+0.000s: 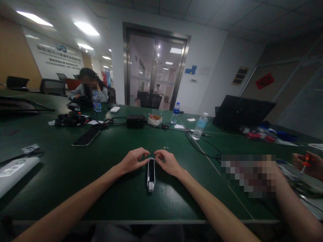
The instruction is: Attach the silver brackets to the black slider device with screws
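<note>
The fingertips of the left hand and of the right hand curl inward and pinch the far end of a slim white-and-black device from both sides. Neither hand is clenched into a fist, and the palms arch above the table without pressing on the device's body. The device lies lengthwise on a dark green table, pointing away from the person, close to the middle of the table's near edge. Its lower end sticks out toward the person, clear of both hands. A thin ring sits on a left finger. Just beyond the right fingertips, tiny metal parts lie on the tabletop, too small to identify.

Farther along the table are a smartphone lying face up, a black power adapter with cables, and a small cardboard box. Two plastic water bottles stand toward the right, beside an open black laptop. A flat white case lies at the left edge of the view. Toward the right edge, a co-worker's hand holds a red-handled screwdriver, next to a pixelated patch. Another person sits at the far end of the table, in front of a glass door.
</note>
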`<action>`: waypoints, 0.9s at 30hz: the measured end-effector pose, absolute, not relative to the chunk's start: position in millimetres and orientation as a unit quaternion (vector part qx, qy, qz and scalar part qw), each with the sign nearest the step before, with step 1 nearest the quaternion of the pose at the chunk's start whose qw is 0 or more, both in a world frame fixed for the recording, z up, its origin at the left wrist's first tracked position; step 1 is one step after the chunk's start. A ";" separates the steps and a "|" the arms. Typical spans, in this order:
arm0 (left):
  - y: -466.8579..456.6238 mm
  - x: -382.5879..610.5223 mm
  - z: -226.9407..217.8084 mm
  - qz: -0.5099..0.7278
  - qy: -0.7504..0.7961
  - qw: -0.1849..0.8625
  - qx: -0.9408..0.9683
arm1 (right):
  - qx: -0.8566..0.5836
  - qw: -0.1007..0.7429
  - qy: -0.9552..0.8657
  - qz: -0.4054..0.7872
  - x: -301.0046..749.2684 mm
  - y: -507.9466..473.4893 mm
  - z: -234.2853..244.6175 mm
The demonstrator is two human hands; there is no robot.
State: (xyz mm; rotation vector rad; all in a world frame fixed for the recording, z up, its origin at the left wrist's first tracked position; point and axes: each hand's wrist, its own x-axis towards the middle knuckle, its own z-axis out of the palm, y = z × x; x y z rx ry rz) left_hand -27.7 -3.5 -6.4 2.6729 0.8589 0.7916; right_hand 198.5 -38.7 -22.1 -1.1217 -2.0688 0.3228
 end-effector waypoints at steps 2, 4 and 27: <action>-7.3 -25.1 -5.9 0.268 0.265 0.109 0.920 | -0.433 0.389 -0.800 0.148 195.0 -40.3 -22.2; -9.5 -23.0 -6.7 0.264 0.247 0.111 0.926 | -0.427 0.401 -0.793 0.167 191.4 -42.6 -21.6; 11.1 -44.0 -6.2 0.238 0.281 0.131 0.920 | -0.510 0.423 -0.747 0.043 241.2 -9.2 -38.1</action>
